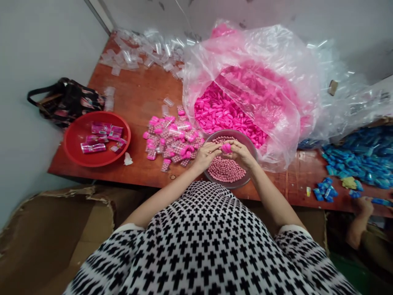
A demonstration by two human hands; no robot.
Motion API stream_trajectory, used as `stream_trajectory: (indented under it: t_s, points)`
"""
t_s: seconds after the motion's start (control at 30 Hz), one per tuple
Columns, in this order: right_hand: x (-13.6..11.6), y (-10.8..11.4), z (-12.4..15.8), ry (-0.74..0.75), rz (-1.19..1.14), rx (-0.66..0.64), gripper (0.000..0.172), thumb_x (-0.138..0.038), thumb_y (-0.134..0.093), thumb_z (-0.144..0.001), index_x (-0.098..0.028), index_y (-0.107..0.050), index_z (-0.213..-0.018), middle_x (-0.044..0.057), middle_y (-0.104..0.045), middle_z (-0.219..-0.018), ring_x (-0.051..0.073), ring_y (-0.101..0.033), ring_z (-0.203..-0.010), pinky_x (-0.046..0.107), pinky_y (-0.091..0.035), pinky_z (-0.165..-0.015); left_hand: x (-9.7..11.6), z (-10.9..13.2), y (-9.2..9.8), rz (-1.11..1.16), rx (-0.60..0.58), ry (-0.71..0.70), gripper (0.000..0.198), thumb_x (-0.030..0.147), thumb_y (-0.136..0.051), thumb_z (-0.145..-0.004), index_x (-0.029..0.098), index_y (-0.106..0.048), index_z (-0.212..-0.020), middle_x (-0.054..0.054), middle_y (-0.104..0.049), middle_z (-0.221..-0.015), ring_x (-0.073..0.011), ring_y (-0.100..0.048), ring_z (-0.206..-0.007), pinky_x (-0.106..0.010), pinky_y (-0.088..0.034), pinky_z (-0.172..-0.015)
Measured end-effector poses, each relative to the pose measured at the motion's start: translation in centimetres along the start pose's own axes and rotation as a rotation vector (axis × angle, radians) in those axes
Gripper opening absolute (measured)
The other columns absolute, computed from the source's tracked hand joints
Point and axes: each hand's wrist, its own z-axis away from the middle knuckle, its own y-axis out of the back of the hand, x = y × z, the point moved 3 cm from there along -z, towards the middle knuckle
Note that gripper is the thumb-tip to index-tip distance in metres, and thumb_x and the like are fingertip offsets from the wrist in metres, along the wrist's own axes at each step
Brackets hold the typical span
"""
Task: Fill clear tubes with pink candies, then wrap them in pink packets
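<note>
My left hand [206, 155] and my right hand [242, 153] meet over a clear bowl [250, 174] full of small pink beads [225, 170]. Both hands have their fingers pinched round one small pink cap [226, 148] held between them above the beads. Just left of the bowl lies a pile of small clear containers filled with beads and closed with pink caps [172, 141]. Behind the bowl a big clear plastic bag [254, 82] lies open, holding a heap of loose pink caps [221, 112].
A red bowl [76, 139] with a few filled packets sits at the left of the wooden table [138, 94]. Empty clear containers [147, 51] are strewn at the back. Blue packets [362, 157] cover the right side, where another person's hand [364, 205] rests. A dark bag [66, 100] lies left.
</note>
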Motion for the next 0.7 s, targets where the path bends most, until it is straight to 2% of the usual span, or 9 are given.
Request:
stream_trajectory:
  t_s: [0.07, 0.13, 0.27, 0.4, 0.5, 0.6, 0.67, 0.7]
  points:
    - [0.1, -0.7, -0.1, -0.112, -0.053, -0.059, 0.034, -0.039, -0.070, -0.068, -0.022, -0.064, -0.097, 0.002, -0.069, -0.095, 0.017, -0.065, -0.088, 0.039, -0.056, -0.080, 0.2, 0.0, 0.0, -0.022, 0.012, -0.022, 0.020, 0.029, -0.065, -0.077, 0.023, -0.074, -0.094, -0.005, -0.073, -0.097, -0.0206, -0.062, -0.098, -0.040, -0.044, -0.096]
    - [0.6, -1.2, -0.3, -0.163, -0.100, -0.062, 0.029, -0.038, -0.067, -0.068, -0.020, -0.065, -0.091, 0.002, -0.070, -0.086, 0.018, -0.065, -0.084, 0.042, -0.056, -0.082, 0.2, 0.1, -0.1, -0.033, 0.023, -0.015, 0.020, 0.029, -0.064, -0.078, 0.023, -0.074, -0.095, -0.004, -0.073, -0.096, -0.0205, -0.062, -0.098, -0.040, -0.043, -0.097]
    - [2.0, -1.9, -1.3, -0.116, -0.216, 0.054, 0.018, -0.033, -0.063, -0.066, -0.020, -0.062, -0.077, -0.001, -0.068, -0.070, 0.018, -0.065, -0.076, 0.043, -0.056, -0.081, -0.1, 0.2, 0.0, -0.004, 0.071, -0.007, 0.021, 0.030, -0.061, -0.080, 0.022, -0.074, -0.095, -0.005, -0.073, -0.098, -0.0213, -0.063, -0.100, -0.040, -0.044, -0.098]
    - [4.0, -2.9, -2.3, -0.139, -0.312, 0.140, 0.016, -0.035, -0.058, -0.070, -0.022, -0.059, -0.080, -0.001, -0.067, -0.070, 0.018, -0.064, -0.076, 0.042, -0.057, -0.080, -1.5, 0.3, 0.7, -0.005, 0.077, 0.042, 0.022, 0.031, -0.061, -0.079, 0.021, -0.074, -0.093, -0.006, -0.072, -0.102, -0.0219, -0.063, -0.103, -0.040, -0.044, -0.099]
    - [6.0, -4.2, -2.8, -0.191, -0.396, 0.123, 0.019, -0.039, -0.057, -0.074, -0.023, -0.059, -0.085, -0.001, -0.067, -0.073, 0.016, -0.063, -0.073, 0.039, -0.057, -0.079, -3.1, 0.8, 1.6, 0.027, 0.034, 0.158, 0.026, 0.035, -0.064, -0.075, 0.019, -0.074, -0.093, -0.007, -0.072, -0.103, -0.0235, -0.064, -0.101, -0.041, -0.045, -0.098]
    - [7.4, -4.9, -2.8, -0.182, -0.353, 0.073, 0.028, -0.048, -0.057, -0.077, -0.025, -0.059, -0.093, 0.000, -0.068, -0.087, 0.015, -0.063, -0.080, 0.036, -0.057, -0.077, -4.4, 1.0, 3.5, 0.069, 0.030, 0.284, 0.031, 0.040, -0.065, -0.073, 0.018, -0.072, -0.095, -0.007, -0.072, -0.103, -0.0243, -0.066, -0.098, -0.042, -0.048, -0.094]
    - [7.4, -3.9, -2.4, -0.105, -0.126, 0.075, 0.034, -0.052, -0.056, -0.079, -0.026, -0.059, -0.100, 0.002, -0.067, -0.101, 0.017, -0.062, -0.091, 0.035, -0.057, -0.078, -4.6, 0.7, 6.0, 0.031, 0.142, 0.294, 0.032, 0.040, -0.066, -0.074, 0.018, -0.071, -0.097, -0.006, -0.072, -0.104, -0.0239, -0.065, -0.098, -0.042, -0.048, -0.095]
    - [7.1, -2.9, -2.1, -0.052, 0.069, 0.100, 0.035, -0.052, -0.056, -0.079, -0.025, -0.060, -0.101, 0.003, -0.066, -0.105, 0.018, -0.061, -0.096, 0.035, -0.056, -0.080, -4.6, 0.5, 7.5, -0.016, 0.231, 0.277, 0.031, 0.039, -0.067, -0.075, 0.019, -0.070, -0.099, -0.005, -0.072, -0.104, -0.0235, -0.065, -0.099, -0.042, -0.047, -0.097]
